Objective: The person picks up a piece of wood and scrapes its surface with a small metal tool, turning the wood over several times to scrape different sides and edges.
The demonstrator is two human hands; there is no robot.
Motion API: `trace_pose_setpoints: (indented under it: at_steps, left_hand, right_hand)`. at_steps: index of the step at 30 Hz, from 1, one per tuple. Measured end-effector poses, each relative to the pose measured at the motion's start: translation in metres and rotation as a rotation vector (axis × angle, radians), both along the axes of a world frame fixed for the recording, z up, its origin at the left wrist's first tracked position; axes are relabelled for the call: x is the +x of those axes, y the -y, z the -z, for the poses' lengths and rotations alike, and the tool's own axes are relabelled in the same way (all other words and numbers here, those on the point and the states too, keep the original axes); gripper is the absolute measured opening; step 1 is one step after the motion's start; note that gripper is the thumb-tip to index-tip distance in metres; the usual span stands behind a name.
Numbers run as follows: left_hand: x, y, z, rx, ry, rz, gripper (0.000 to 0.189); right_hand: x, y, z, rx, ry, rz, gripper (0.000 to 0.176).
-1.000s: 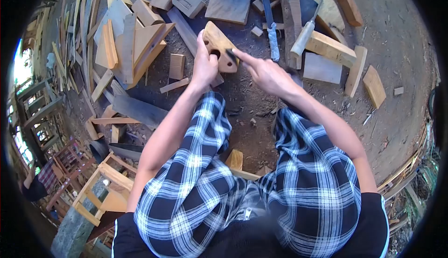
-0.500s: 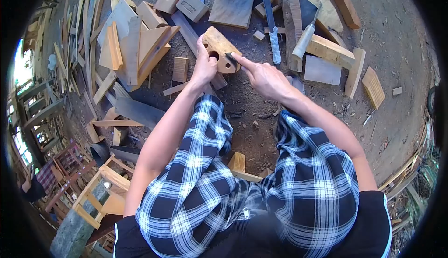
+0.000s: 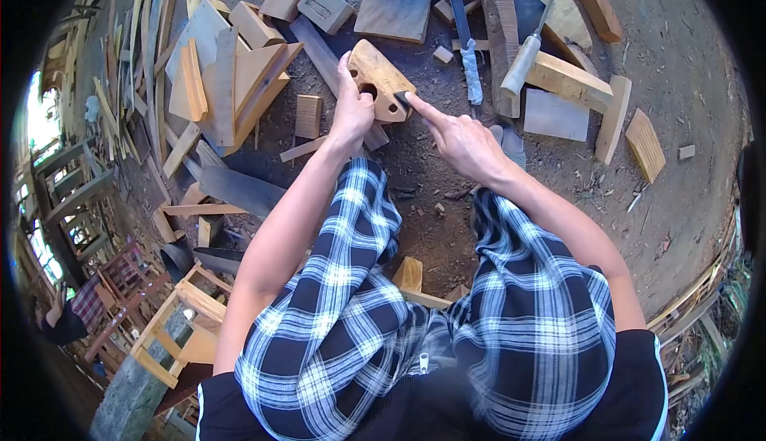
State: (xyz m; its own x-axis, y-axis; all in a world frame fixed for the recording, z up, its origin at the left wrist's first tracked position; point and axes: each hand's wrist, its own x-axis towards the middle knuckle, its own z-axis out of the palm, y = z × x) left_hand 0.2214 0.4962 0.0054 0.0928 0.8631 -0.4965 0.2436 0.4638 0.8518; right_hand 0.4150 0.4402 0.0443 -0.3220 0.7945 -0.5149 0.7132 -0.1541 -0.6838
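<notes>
A wooden block (image 3: 384, 74) with rounded edges and several round holes is held out in front of my knees. My left hand (image 3: 349, 114) is closed on its left side, thumb along the upper edge and fingers near the large dark hole. From the right, my right hand (image 3: 467, 142) stretches its index finger to the block's near right edge, the other fingers curled in. Under that fingertip lies a small dark flat piece (image 3: 402, 100), possibly sandpaper, pressed against the wood. What the curled fingers hold, if anything, is hidden.
A handled blade (image 3: 523, 66) rests on timber at right. A long metal tool with a wrapped handle (image 3: 471, 78) lies nearby. Wood offcuts (image 3: 239, 82) are heaped at left; a square board (image 3: 394, 7) lies beyond the block. A wooden frame (image 3: 179, 325) stands lower left, with another person (image 3: 62, 321) behind.
My right index finger and the dark piece have shifted slightly right along the block's edge. The block has tilted a little; my left hand keeps its hold.
</notes>
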Motion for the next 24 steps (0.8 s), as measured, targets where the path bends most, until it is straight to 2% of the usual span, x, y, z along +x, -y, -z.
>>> trace_pose_setpoints:
  at_steps: [3,5,7,10,13,14,17,19,20,24]
  left_hand:
    - [0.001,0.001,0.006,0.035,-0.034,0.014,0.081]
    - [0.002,0.003,0.004,0.024,-0.038,0.010,0.082]
    - [-0.004,-0.001,0.003,0.019,-0.045,0.016,0.082]
    - [-0.002,-0.001,0.001,0.056,-0.050,0.068,0.079]
    - [0.000,0.001,-0.003,0.006,-0.051,0.044,0.080]
    - [-0.002,0.000,-0.001,0.023,-0.015,0.059,0.080]
    - [-0.006,-0.004,0.005,0.081,-0.013,0.095,0.081]
    - [-0.005,0.000,0.000,0.015,-0.015,0.063,0.080]
    - [-0.014,-0.003,0.014,0.110,-0.085,0.181,0.081]
    - [-0.010,-0.007,0.009,0.094,-0.071,0.164,0.078]
  right_hand:
    - [-0.005,-0.026,0.029,-0.005,-0.014,0.069,0.046]
    - [-0.019,-0.048,0.075,0.154,-0.132,0.122,0.045]
    - [-0.018,-0.043,0.053,0.096,-0.199,0.147,0.045]
    - [-0.004,-0.012,0.018,0.014,-0.102,0.079,0.045]
    - [-0.010,-0.025,0.032,0.072,-0.140,0.099,0.045]
    - [-0.012,-0.042,0.029,-0.074,-0.074,0.069,0.046]
    - [-0.019,-0.044,0.055,0.057,-0.147,0.100,0.045]
    - [-0.011,-0.027,0.033,0.068,-0.140,0.109,0.046]
    - [-0.007,-0.024,0.027,0.052,-0.153,0.105,0.046]
    - [0.000,-0.027,0.018,0.014,-0.145,0.061,0.046]
